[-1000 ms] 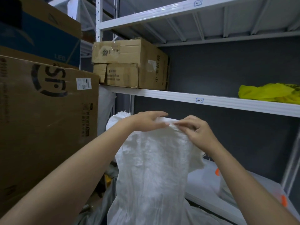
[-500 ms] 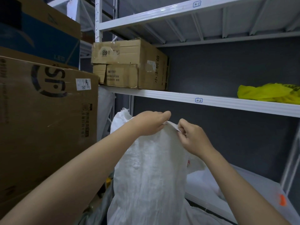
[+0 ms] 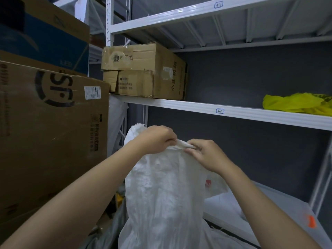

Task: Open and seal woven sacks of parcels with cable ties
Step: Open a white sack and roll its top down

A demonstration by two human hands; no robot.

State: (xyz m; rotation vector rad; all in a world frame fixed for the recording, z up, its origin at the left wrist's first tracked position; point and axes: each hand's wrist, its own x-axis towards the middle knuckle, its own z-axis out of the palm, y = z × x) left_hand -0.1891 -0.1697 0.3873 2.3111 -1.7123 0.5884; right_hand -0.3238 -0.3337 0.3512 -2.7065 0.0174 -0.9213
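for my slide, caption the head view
Both hands, left and right, pinch the white woven sack's top edge.

Boxes (image 3: 143, 71) on shelf (image 3: 233, 112), sack (image 3: 165, 194) below

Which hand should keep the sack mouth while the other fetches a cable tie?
Probably left: left hand wraps the white sack's bunched top; right hand only pinches its edge.

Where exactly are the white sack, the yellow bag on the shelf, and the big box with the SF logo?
white sack (image 3: 167, 191): head view, on its crinkled front face.
yellow bag (image 3: 294, 104): head view, on its bunched middle.
SF box (image 3: 53, 141): head view, on its brown front face.
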